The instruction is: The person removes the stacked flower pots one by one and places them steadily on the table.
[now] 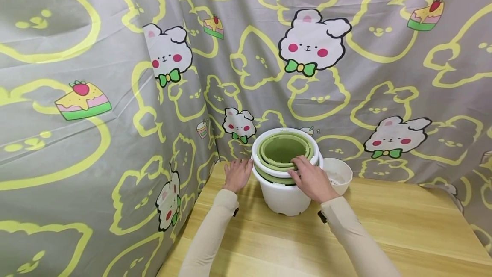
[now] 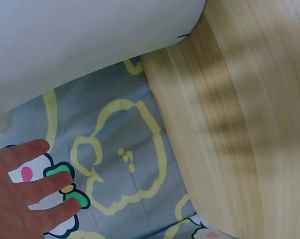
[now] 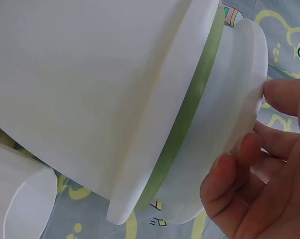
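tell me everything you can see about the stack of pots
The stack of pots is nested white and green, smooth and plastic-looking. A white outer pot with small base notches holds a green band, then an upper white rim, with green rings innermost around an open hollow. It appears upright on the wooden table, before patterned cloth and beside a white bowl. The right grip holds that rim; the left grip reaches the left side, contact unclear.
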Tool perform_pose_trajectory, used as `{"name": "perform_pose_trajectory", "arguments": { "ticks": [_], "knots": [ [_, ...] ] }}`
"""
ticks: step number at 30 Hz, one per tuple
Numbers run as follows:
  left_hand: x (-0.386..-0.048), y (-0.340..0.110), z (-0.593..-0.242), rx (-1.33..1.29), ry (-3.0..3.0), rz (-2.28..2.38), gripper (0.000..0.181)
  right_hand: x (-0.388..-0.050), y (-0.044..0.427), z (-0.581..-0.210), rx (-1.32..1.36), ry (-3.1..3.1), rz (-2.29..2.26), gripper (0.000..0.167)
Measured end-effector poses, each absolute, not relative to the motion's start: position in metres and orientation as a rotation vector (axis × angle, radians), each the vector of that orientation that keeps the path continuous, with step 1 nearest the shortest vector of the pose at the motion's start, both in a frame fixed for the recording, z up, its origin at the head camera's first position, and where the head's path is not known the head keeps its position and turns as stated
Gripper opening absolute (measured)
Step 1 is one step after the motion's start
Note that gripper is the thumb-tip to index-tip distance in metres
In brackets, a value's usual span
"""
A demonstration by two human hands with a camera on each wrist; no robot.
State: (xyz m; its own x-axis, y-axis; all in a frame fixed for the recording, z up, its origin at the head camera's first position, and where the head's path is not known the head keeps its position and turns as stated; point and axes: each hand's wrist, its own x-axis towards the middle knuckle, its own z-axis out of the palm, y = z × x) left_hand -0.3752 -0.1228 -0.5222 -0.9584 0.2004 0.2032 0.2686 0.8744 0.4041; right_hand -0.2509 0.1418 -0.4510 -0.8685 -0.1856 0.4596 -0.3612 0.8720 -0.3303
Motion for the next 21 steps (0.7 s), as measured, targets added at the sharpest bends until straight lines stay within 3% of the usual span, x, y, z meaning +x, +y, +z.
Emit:
{"name": "perform_pose_trajectory", "arguments": {
  "ticks": [21],
  "knots": [
    [-0.3782, -0.1218, -0.5248, -0.366, -2.867, -0.649, 0.073, -0.2534, 0.1422, -0.4529, 0.345, -2.585, 0.702, 0.030]
  ]
}}
